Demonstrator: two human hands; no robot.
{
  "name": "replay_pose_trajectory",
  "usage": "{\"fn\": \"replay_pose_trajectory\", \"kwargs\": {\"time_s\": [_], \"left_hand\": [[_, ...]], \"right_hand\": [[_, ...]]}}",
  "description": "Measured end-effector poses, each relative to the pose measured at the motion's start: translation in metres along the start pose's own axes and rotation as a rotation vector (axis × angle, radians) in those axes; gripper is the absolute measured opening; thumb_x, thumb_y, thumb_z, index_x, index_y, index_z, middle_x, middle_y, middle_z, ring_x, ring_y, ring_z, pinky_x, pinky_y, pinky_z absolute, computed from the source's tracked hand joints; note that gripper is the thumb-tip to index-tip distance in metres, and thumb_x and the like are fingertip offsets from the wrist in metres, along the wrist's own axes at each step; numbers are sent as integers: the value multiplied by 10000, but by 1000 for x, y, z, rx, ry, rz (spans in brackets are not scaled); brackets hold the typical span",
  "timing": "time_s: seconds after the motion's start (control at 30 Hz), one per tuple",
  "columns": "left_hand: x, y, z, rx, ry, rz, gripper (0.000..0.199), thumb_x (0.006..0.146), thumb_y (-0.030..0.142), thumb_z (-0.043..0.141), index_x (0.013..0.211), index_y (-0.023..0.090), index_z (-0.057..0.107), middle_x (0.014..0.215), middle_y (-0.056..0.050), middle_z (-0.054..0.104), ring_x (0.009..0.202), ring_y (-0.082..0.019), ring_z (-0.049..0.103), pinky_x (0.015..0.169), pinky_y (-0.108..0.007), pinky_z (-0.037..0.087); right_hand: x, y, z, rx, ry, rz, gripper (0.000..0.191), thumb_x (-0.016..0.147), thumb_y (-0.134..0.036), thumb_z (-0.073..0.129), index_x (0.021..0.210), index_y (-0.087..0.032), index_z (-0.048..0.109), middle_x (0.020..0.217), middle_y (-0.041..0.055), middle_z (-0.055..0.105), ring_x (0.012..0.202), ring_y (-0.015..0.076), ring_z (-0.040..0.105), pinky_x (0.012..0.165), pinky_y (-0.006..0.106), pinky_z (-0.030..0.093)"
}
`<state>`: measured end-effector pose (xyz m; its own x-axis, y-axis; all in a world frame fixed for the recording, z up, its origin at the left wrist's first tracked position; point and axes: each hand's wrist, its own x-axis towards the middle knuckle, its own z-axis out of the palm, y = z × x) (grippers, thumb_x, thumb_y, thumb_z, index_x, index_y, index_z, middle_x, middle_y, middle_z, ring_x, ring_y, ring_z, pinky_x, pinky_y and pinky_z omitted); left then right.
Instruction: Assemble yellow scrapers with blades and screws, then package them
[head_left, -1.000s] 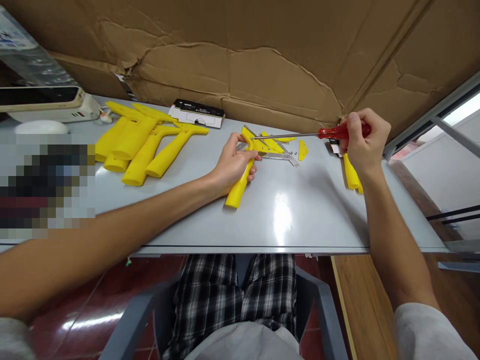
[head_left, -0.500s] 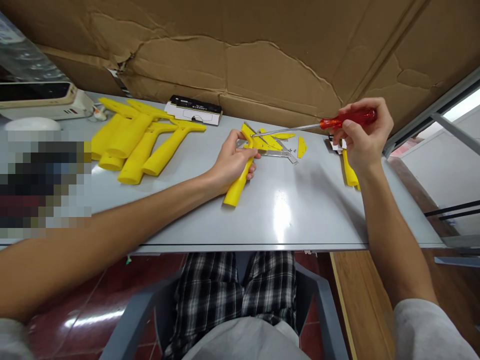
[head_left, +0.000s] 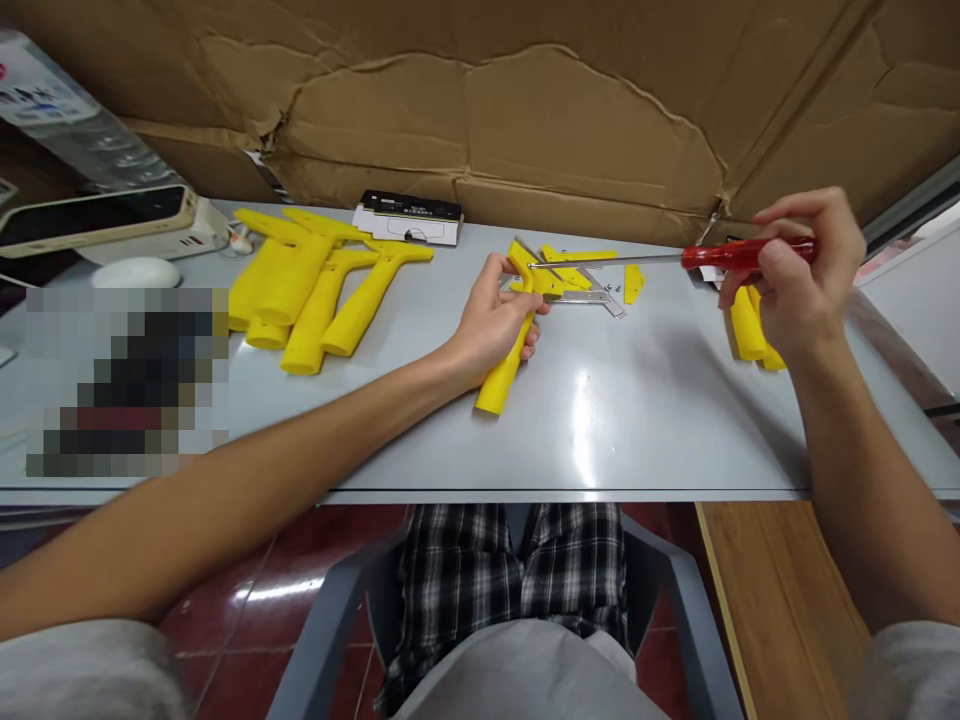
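Note:
My left hand [head_left: 499, 318] is closed around a yellow plastic handle [head_left: 501, 385] with a forked head, its round end pointing towards me. In my right hand [head_left: 810, 265] is a screwdriver [head_left: 750, 256] with a clear red grip, held between thumb and fingers, some fingers lifted. Its long shaft lies almost level, and the tip meets the head of the yellow handle, at what looks like a screw. Behind my left hand lie flat yellow plates [head_left: 574, 272] and a thin metal piece [head_left: 592, 298], partly hidden. A small yellow plate [head_left: 634, 284] lies apart, near tiny screws.
Several similar yellow handles [head_left: 360, 300] are piled on the left; more yellow pieces [head_left: 748, 325] lie under my right wrist. A black-and-white box [head_left: 409, 217] stands at the back against cardboard [head_left: 390, 120]. Further left are a phone [head_left: 97, 215], a white mouse [head_left: 136, 273] and a plastic bottle [head_left: 97, 125].
The view has shifted, so everything sits further right. My right hand has loosened some fingers on the screwdriver, whose shaft looks more level. Its tip is still on the yellow handle.

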<state>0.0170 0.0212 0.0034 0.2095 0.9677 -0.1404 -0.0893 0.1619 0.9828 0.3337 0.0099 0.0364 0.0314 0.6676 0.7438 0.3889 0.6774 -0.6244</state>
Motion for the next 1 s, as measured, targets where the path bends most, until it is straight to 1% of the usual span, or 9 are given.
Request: {"fn": "replay_pose_trajectory", "kwargs": {"time_s": [0.1, 0.2, 0.33, 0.43, 0.5, 0.53, 0.63, 0.7, 1.0], "left_hand": [[0, 1, 0, -3, 4, -10, 472, 891, 135, 716, 1259, 310, 477, 952, -14, 671, 521, -87, 519, 450, -206, 386], [-1, 2, 1, -8, 9, -22, 476, 899, 125, 718, 1266, 309, 476, 992, -39, 680, 542, -94, 523, 459, -209, 393], [-3, 3, 1, -3, 10, -14, 460, 909, 118, 693, 1267, 304, 471, 977, -41, 680, 533, -101, 523, 450, -215, 389], [-3, 3, 1, 4, 1, -6, 472, 902, 137, 701, 1277, 307, 469, 957, -25, 681, 518, -100, 524, 443, -221, 396], [-3, 4, 1, 4, 3, -12, 491, 891, 149, 722, 1280, 310, 469, 951, -15, 681, 514, -95, 525, 445, -218, 399], [-3, 4, 1, 4, 4, -14, 494, 887, 153, 731, 1275, 310, 469, 949, -11, 681, 513, -93, 526, 446, -215, 398], [-3, 3, 0, 5, -6, -9, 468, 893, 162, 734, 1251, 306, 470, 945, -11, 685, 507, -92, 524, 440, -215, 388], [-3, 3, 0, 10, -17, -3, 446, 903, 172, 726, 1244, 303, 470, 949, -16, 691, 506, -94, 525, 437, -218, 385], [-4, 3, 2, 10, 0, -4, 416, 922, 192, 724, 1238, 299, 475, 951, -20, 693, 500, -95, 528, 434, -217, 390]], "right_hand": [[-1, 1, -1, 108, -11, -3, 575, 683, -601, 1002, 1075, -324, 686, 667, -50, 654, 438, 216, 669, 322, 321, 433], [-4, 3, -2, 1, 51, 27, 441, 814, -617, 918, 868, -260, 665, 552, -46, 603, 382, 194, 626, 311, 303, 424], [-8, 4, -3, -139, 59, 88, 490, 913, -617, 829, 709, -230, 609, 509, -22, 609, 383, 159, 608, 351, 275, 470], [-9, 2, -3, -29, -3, 57, 381, 844, -569, 913, 965, -243, 757, 691, 0, 732, 459, 184, 681, 369, 294, 499], [-9, -1, -1, 94, -56, 20, 517, 748, -460, 1004, 1172, -297, 759, 849, 6, 792, 519, 214, 729, 369, 318, 514], [-8, -3, -1, 130, -67, 15, 549, 714, -406, 1028, 1180, -304, 756, 880, 8, 802, 534, 223, 740, 374, 328, 522], [-9, -7, 1, 142, -6, 58, 392, 709, -376, 1029, 965, -243, 763, 723, 3, 752, 508, 225, 723, 407, 347, 552], [-9, -7, 1, 152, 65, 112, 380, 706, -415, 1027, 874, -226, 743, 623, -19, 687, 472, 216, 697, 410, 349, 555], [-6, -5, 4, 166, 162, 178, 397, 678, -469, 1001, 798, -237, 702, 591, -31, 680, 404, 166, 620, 361, 306, 487]]}}
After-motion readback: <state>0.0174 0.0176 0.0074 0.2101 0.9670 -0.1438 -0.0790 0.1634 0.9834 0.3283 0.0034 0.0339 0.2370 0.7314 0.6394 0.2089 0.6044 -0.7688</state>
